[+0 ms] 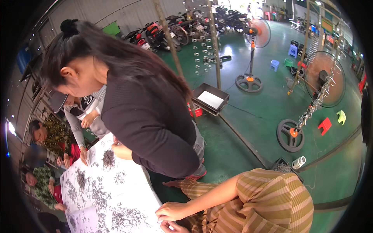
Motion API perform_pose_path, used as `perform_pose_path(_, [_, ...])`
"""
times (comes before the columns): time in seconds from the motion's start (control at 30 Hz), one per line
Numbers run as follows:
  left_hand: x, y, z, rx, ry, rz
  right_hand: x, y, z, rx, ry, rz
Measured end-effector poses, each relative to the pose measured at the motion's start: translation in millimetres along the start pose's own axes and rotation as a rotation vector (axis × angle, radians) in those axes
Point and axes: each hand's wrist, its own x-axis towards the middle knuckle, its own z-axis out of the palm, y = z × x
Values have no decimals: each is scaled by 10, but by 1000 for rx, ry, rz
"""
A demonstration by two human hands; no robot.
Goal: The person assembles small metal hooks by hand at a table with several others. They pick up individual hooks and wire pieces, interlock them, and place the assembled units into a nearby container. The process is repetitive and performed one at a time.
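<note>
At the right edge of the white table (143, 190), my right hand (171, 211) is closed with its fingers bent down. Just below, partly cut off by the lower edge, my left hand (173, 227) is also closed, its fingertips close to the right hand's. Something very small shows at the fingertips, too tiny to name. Nearest to my hands on the tabletop lies a spread of small dark curved metal pieces (126, 217). Farther back are more such pieces (99, 194) and a dense heap of thin dark pieces (108, 158).
A co-worker in a dark top (151, 116) leans over the table; several others work along its far left side. Behind stand a black tray (211, 98) with a white sheet, standing fans (252, 46), hanging metal hooks (202, 56), parked motorbikes (186, 29) and small plastic stools (325, 126).
</note>
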Motion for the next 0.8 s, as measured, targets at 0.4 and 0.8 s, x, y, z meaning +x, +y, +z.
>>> perform_pose_path(0.4, [-62,422,-173,-5,15,-120,26,-51,-46,27,-66,13])
perform_pose_path(0.8, [-63,414,-108,54,58,-29,-65,-24,-114,-27,-130,-21])
